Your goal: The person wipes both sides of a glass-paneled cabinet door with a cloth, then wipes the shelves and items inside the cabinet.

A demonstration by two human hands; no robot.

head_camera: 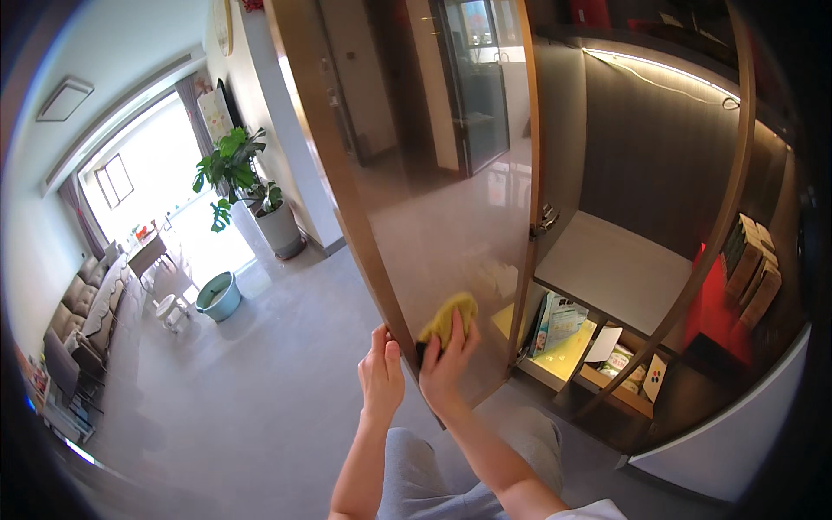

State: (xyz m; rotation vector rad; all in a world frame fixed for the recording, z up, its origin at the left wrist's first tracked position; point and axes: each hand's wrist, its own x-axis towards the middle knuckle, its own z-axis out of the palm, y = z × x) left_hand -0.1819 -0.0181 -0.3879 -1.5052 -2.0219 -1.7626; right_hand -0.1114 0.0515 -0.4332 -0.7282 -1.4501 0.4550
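Observation:
A glass cabinet door (416, 214) with a brown frame stands swung out in front of me. My left hand (379, 377) is at the outer edge of its frame, fingers behind and thumb on the near side. In my right hand (450, 369) a yellow cloth (453, 318) is pressed flat to the lower part of the glass. A dark patch shows at the cloth's lower left, partly covered by my fingers. The glass reflects a room and a doorway.
Right of the door is a lit cabinet (611, 247) with a metal hinge (545, 221). Its lower compartments hold a yellow box (564, 351) and an open carton (614, 383). A potted plant (279, 227), a blue-green basin (221, 298) and a white stool (170, 313) stand leftward on the floor.

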